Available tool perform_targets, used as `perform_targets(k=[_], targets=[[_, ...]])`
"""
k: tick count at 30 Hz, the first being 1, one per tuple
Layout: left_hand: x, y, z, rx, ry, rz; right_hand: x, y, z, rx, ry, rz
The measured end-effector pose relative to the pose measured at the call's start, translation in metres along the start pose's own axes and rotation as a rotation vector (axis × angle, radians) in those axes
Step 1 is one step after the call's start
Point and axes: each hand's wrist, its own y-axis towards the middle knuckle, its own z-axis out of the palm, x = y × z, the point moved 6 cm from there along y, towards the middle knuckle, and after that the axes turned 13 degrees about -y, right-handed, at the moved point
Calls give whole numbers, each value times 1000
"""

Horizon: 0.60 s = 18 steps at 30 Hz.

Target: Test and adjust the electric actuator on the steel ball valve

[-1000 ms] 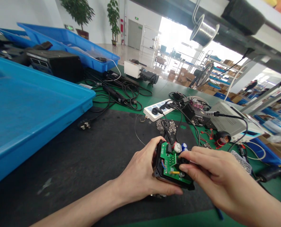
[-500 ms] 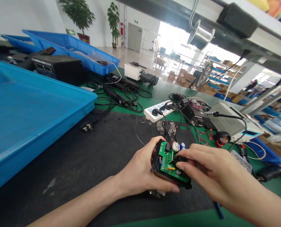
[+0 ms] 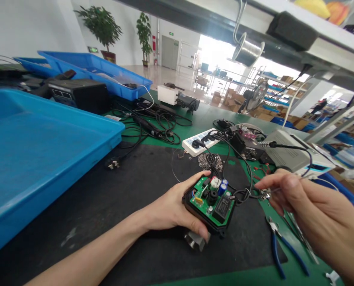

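In my left hand point(image 3: 177, 206) sits a black housing point(image 3: 191, 208), with fingers and thumb wrapped around its side. Its open top shows a green circuit board point(image 3: 201, 195). On the board are a black rectangular block point(image 3: 223, 208), blue capacitors point(image 3: 222, 189), a white part point(image 3: 215, 182) and a round black part point(image 3: 212, 196). A silver metal fitting point(image 3: 195, 241) sticks out under the housing. Over the bench on the right, my right hand point(image 3: 308, 202) has its index finger stretched out, apart from the others. Close to these fingertips is a small shiny piece point(image 3: 265, 194), blurred.
Blue-handled pliers point(image 3: 275, 238) and a slim metal tool point(image 3: 306, 240) lie below my right hand. Behind the housing are scattered small metal rings point(image 3: 209, 162) and a white power strip point(image 3: 199, 142) with cables. A large blue tray point(image 3: 54, 127) occupies the left. A solder spool point(image 3: 248, 49) hangs overhead.
My right hand has left the circuit board and moved right over the bench, its fingers spreading. The housing has turned in my left hand, bringing the black block and capacitors into view.
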Motion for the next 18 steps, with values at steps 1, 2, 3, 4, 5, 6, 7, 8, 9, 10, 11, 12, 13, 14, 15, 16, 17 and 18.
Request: perform_targets(k=[1, 2, 3, 4, 5, 6, 7, 8, 9, 10, 11, 12, 13, 14, 15, 16, 17, 18], targets=[[1, 0, 0, -5, -10, -4, -1, -1, 0, 5, 29, -1], [3, 0, 0, -8, -23, -5, -2, -2, 0, 19, 61, -2], [4, 0, 0, -12, -33, -7, -2, -3, 0, 33, 88, -7], [5, -1, -1, -14, -43, -8, -2, -3, 0, 43, 107, -16], [6, -1, -2, -17, -52, -8, -1, -4, -1, 52, 118, -25], [6, -2, -3, -17, -61, -7, 0, -4, -1, 69, 123, -37], [6, -2, -4, -13, -70, -9, 1, -4, 0, 85, 125, -51], [6, -2, -5, -3, -78, -13, 3, -4, 0, 101, 122, -69], [6, -2, -6, 11, -82, -15, 6, -4, 0, 108, 114, -93], [5, -1, -7, 26, -82, -16, 9, -4, 0, 104, 105, -119], [4, 0, -8, 41, -80, -18, 12, -3, 0, 85, 95, -141], [4, 2, -8, 54, -80, -20, 16, -3, -1, 56, 86, -157], [3, 3, -8, 66, -87, -23, 19, -2, -1, 28, 77, -166], [4, 4, -7, 81, -100, -28, 22, -1, -1, 10, 66, -171], [4, 5, -5, 95, -118, -37, 24, 0, 0, -7, 49, -170], [6, 6, -4, 108, -138, -48, 27, 1, 1, -22, 27, -170], [7, 6, -3, 117, -154, -54, 29, 3, 2, -34, 1, -175], [8, 6, -3, 122, -164, -56, 31, 5, 3, -45, -25, -184]])
